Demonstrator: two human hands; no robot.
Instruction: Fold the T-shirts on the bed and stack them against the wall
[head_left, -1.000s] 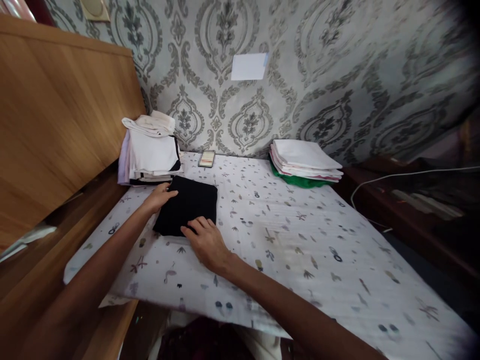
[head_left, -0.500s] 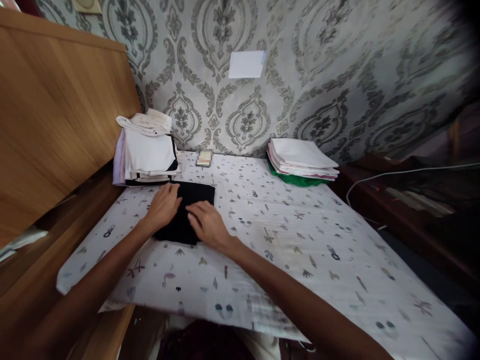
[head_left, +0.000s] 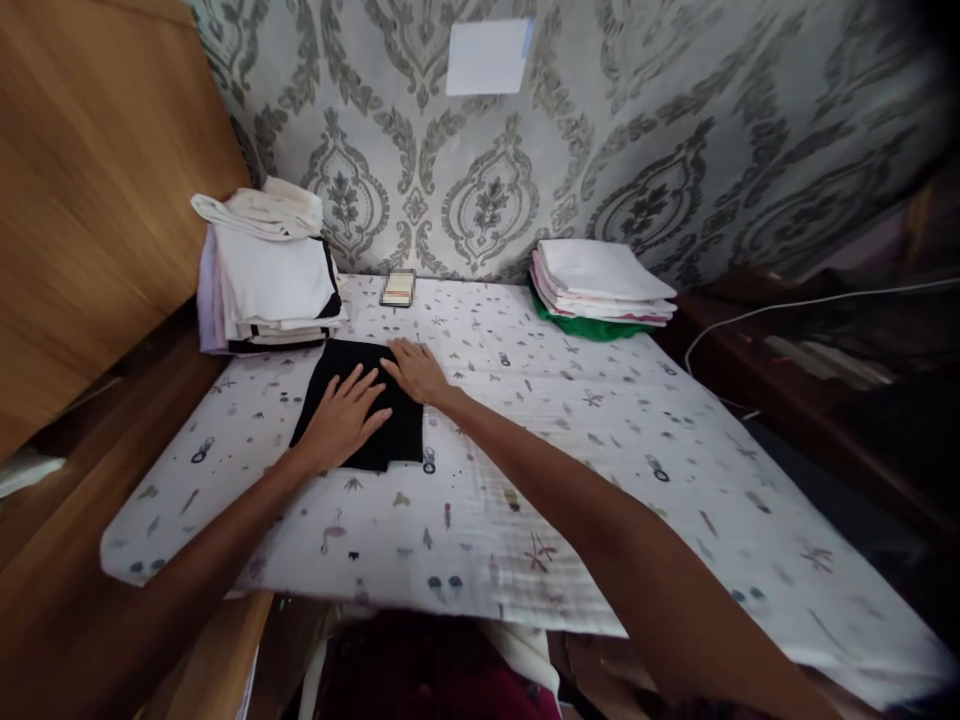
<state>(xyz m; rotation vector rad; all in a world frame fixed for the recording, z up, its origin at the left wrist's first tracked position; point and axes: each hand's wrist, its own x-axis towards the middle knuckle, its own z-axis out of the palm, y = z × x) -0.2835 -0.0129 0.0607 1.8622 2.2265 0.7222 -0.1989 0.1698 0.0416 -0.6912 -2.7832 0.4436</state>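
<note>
A folded black garment (head_left: 401,430) lies flat on the patterned white sheet (head_left: 540,470), left of the middle. My left hand (head_left: 341,420) rests on it, palm down with fingers spread. At its upper right edge my right hand (head_left: 416,370) lies flat, fingertips on the black cloth. Neither hand grips anything. The garment's exact kind cannot be made out. Just behind it stands a tall stack of folded clothes (head_left: 274,280), mostly white, with black and lilac pieces.
A second stack of folded white and pink cloths (head_left: 600,270) with a green one (head_left: 592,325) beneath stands at the back right. A small card-like object (head_left: 398,288) lies near the wall. A wooden panel (head_left: 97,200) borders the left; a white cable (head_left: 787,308) crosses the right.
My left hand has moved down onto the middle of the black garment, fingers now spread. The right hand has moved up to its far right edge. The view has tilted downward.
</note>
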